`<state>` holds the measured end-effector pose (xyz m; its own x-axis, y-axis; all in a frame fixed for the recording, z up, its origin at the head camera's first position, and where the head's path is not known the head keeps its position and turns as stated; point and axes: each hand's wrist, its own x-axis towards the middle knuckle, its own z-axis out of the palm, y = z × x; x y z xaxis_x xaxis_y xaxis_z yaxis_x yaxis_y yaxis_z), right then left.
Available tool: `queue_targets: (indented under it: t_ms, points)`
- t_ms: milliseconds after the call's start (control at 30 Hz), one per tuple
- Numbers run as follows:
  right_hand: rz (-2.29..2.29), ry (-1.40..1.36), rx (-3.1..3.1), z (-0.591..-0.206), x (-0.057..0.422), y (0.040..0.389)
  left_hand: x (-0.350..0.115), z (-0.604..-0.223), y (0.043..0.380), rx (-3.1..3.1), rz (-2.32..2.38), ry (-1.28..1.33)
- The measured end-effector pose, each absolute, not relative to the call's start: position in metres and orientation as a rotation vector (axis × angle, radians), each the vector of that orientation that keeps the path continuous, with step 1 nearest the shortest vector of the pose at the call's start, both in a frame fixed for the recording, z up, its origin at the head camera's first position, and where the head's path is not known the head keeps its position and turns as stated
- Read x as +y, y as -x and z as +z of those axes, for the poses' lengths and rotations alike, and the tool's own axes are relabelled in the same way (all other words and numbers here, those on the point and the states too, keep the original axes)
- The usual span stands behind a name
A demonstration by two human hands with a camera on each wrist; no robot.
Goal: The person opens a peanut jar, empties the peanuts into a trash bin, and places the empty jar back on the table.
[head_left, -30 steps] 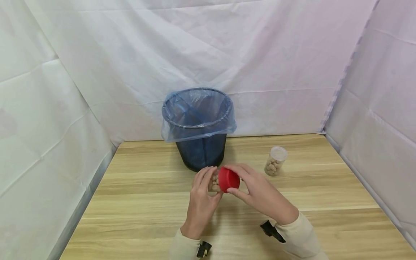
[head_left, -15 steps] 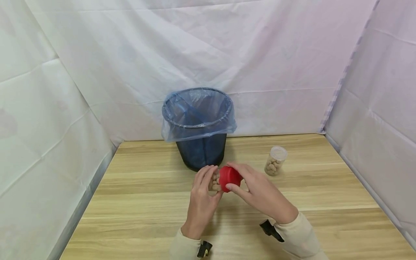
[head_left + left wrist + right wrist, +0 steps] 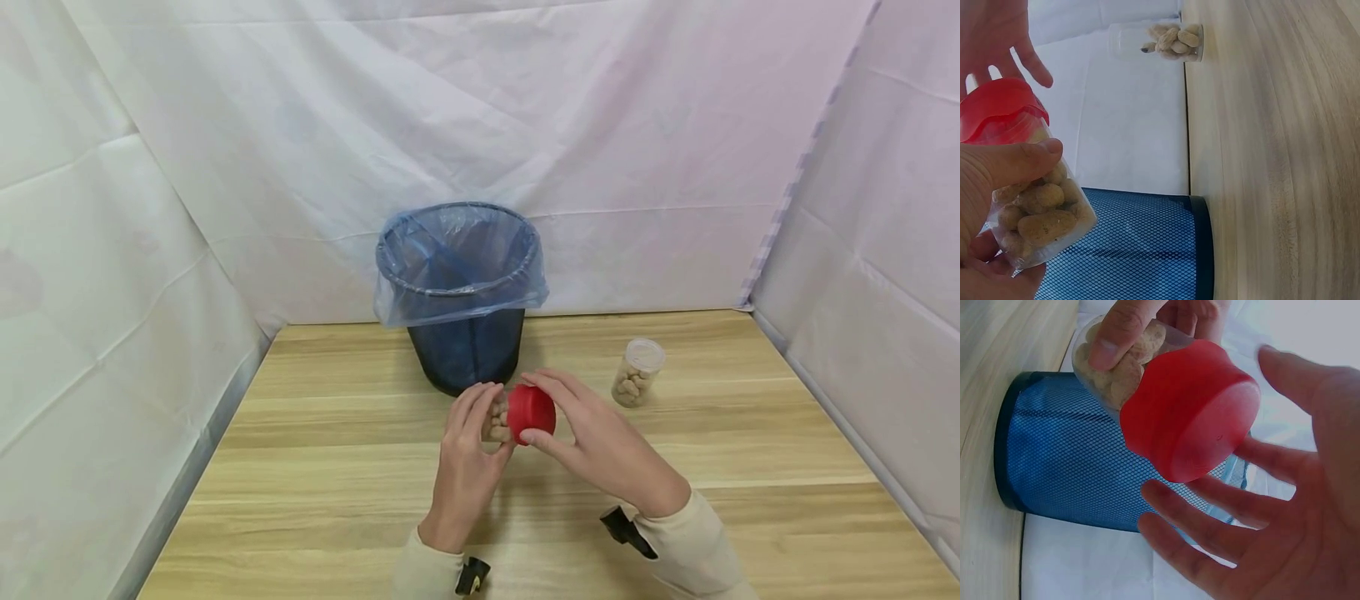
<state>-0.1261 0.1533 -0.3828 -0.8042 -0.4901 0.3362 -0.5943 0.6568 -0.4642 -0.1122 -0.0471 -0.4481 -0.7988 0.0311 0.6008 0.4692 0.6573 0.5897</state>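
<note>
My left hand (image 3: pixel 467 467) grips a clear plastic jar (image 3: pixel 1054 219) of unshelled peanuts, thumb across its side. The jar is tilted, its red lid (image 3: pixel 1191 409) pointing right in the head view. Around the lid my right hand (image 3: pixel 600 442) is spread. In the right wrist view its thumb stands apart from the lid, and its loosely extended fingers (image 3: pixel 1197 531) reach behind and below it. The left hand's other fingers are partly hidden behind the jar.
A dark mesh bin (image 3: pixel 468 350) lined with a blue bag (image 3: pixel 457 308) stands just beyond the hands, near the white cloth backdrop (image 3: pixel 637 150). To the right, a second clear jar (image 3: pixel 637 372) of peanuts stands upright on the wooden table (image 3: pixel 315 467).
My right hand's fingers have shifted up around the red lid and spread away from it. The lid has shifted slightly right. My left hand has kept its hold on the jar.
</note>
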Motion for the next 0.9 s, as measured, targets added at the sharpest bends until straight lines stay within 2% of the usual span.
queue_targets:
  t_ms: [167,433,700,900]
  points:
    - [0.883,-0.851,-2.735,-0.3847,0.1535,0.1261,-0.0459,-0.4486,0.1117,-2.316,-1.041,0.399]
    - [0.803,-1.008,-2.652,-0.3851,0.1544,0.1279,-0.0456,-0.4517,0.1119,-2.306,-1.015,0.416]
    - [0.894,-0.838,-2.763,-0.3849,0.1555,0.1262,-0.0442,-0.4503,0.111,-2.315,-1.021,0.417]
    - [0.897,-0.855,-2.76,-0.3865,0.1561,0.1263,-0.045,-0.4511,0.1117,-2.312,-1.011,0.421]
